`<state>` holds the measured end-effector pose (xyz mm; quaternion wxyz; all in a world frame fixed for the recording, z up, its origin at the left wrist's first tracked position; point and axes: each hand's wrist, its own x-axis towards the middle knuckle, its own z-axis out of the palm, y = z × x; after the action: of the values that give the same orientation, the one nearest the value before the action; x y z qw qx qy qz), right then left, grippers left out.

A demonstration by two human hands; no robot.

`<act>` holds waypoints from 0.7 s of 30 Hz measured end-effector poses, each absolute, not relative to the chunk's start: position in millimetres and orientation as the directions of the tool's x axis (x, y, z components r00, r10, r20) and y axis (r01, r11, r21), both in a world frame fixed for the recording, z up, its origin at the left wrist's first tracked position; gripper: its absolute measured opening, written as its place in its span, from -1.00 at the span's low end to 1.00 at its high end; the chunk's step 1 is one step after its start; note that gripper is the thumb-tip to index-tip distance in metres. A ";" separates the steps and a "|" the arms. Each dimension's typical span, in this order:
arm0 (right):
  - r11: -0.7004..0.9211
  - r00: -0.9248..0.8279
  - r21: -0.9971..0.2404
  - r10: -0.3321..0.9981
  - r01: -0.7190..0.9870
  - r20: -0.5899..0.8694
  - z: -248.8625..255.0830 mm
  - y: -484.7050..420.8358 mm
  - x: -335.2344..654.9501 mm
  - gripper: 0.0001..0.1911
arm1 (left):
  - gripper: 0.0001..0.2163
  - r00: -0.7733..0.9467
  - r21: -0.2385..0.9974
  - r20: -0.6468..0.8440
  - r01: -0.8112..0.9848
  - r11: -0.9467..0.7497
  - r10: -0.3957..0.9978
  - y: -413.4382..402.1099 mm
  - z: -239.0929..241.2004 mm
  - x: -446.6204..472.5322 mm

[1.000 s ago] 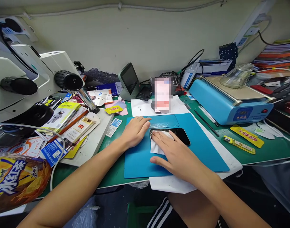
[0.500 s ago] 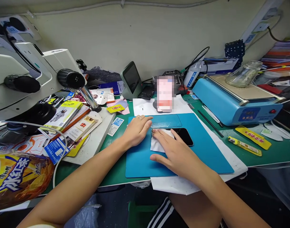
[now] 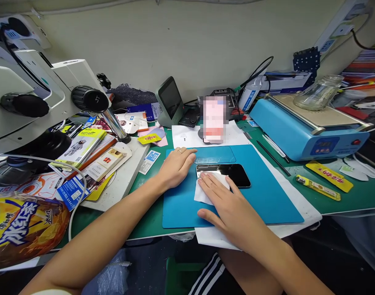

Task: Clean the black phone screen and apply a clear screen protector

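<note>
Large Chinese characters, 冰红茶, are printed on the yellow snack bag point(image 3: 18, 229). "DATFON" is roughly made out on the yellow packet point(image 3: 79, 145). Other labels are too small to be read.

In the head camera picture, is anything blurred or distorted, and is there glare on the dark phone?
Head view: even light, soft shadows; the upright device behind the blue rubber mat is pixelated; edges bend, as at the white microscope; the black glass phone under the white cloth and right hand shows faint reflections, no strong glare.

The right hand point(image 3: 227, 205) and white cloth point(image 3: 205, 190) hide the phone's point(image 3: 233, 174) near-left corner.
</note>
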<state>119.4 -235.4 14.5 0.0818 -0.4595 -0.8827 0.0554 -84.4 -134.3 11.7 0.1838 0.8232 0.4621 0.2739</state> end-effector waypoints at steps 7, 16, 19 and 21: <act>0.532 -0.525 -0.173 0.847 0.829 0.086 18.7 -241.3 122.3 -0.27 | -0.59 0.434 0.545 0.281 0.662 -0.514 0.856 -133.2 10.4 -84.5; 0.492 -0.483 -0.120 0.870 0.862 0.098 14.8 -234.1 108.3 -0.28 | -0.60 0.431 0.551 0.287 0.657 -0.515 0.856 -134.1 9.8 -85.2; 0.497 -0.485 -0.127 0.867 0.859 0.113 13.4 -240.9 116.4 -0.31 | -0.59 0.433 0.551 0.279 0.659 -0.512 0.857 -134.2 10.7 -84.6; 0.491 -0.480 -0.135 0.871 0.861 0.107 14.7 -241.1 118.4 -0.32 | -0.59 0.435 0.551 0.274 0.660 -0.511 0.858 -134.1 11.2 -84.0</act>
<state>118.4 -241.1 14.7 0.0807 -0.5037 -0.8595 0.0315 -84.0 -134.1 11.2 0.1843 0.8267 0.4589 0.2683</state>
